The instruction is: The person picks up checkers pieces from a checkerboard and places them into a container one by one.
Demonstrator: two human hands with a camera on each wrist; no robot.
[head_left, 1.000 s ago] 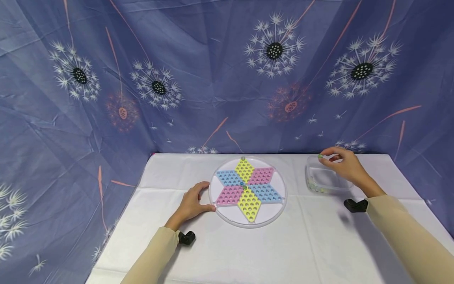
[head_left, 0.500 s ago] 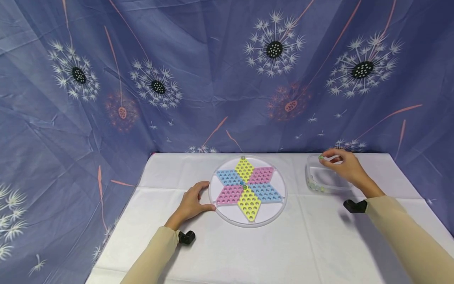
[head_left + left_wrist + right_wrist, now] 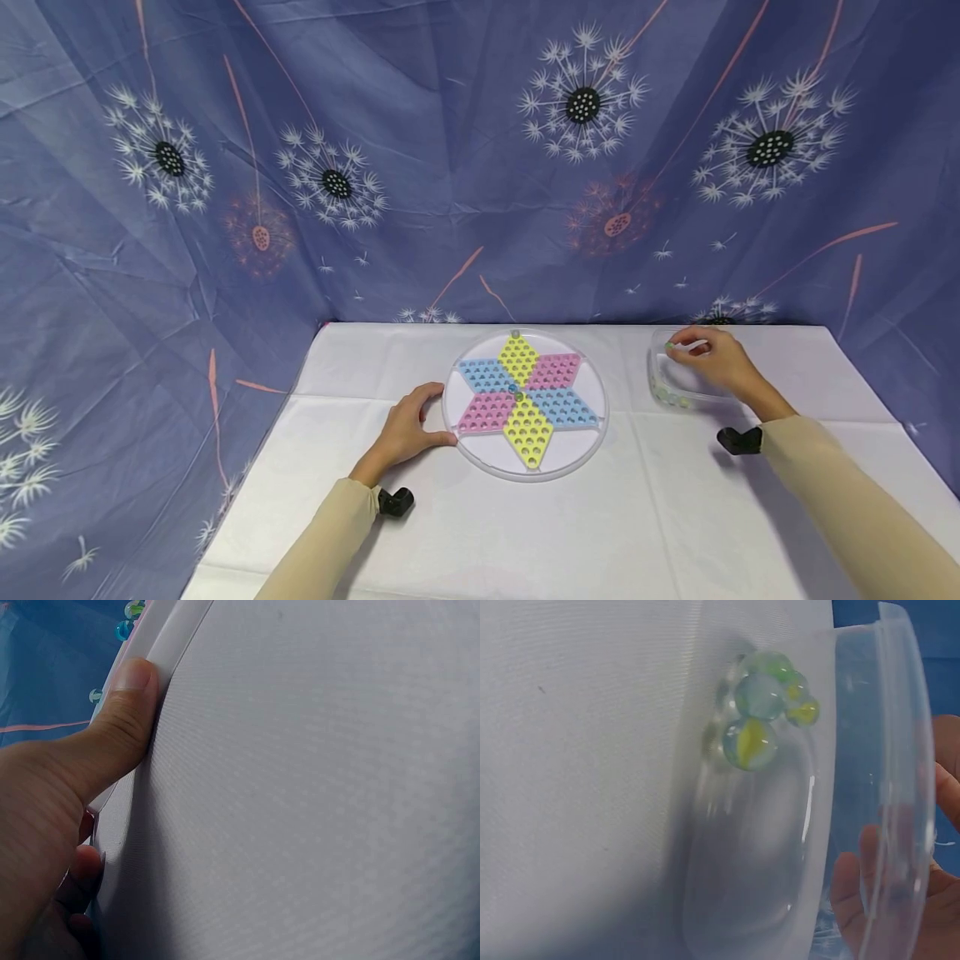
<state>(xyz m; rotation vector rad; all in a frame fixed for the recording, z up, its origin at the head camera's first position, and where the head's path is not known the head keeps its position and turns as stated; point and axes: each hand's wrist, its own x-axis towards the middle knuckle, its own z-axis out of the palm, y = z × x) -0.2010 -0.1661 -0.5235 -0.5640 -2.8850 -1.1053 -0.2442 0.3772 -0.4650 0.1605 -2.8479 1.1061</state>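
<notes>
A round Chinese checkers board [image 3: 480,457] carries a star of yellow, pink and blue points. My left hand [image 3: 406,427] rests at its left rim, the straight thumb [image 3: 132,694] pressed along the edge and the fingers farther round it. Near the star's centre sit a blue marble [image 3: 513,388] and a green marble [image 3: 519,397]; a clear marble [image 3: 515,334] is at the far tip. My right hand [image 3: 712,360] pinches a small green marble [image 3: 669,345] between thumb and forefinger, above the clear plastic box [image 3: 654,379]. Several glass marbles [image 3: 751,744] lie together at one end inside that box.
A white cloth [image 3: 570,533] covers the table under the board and box. Behind it hangs a blue curtain [image 3: 450,167] printed with dandelions. Between board and box runs a strip of white cloth with a fold line.
My right hand, pinching the green marble, has come slightly left and nearer, lower over the box. The left hand and the board have stayed in place.
</notes>
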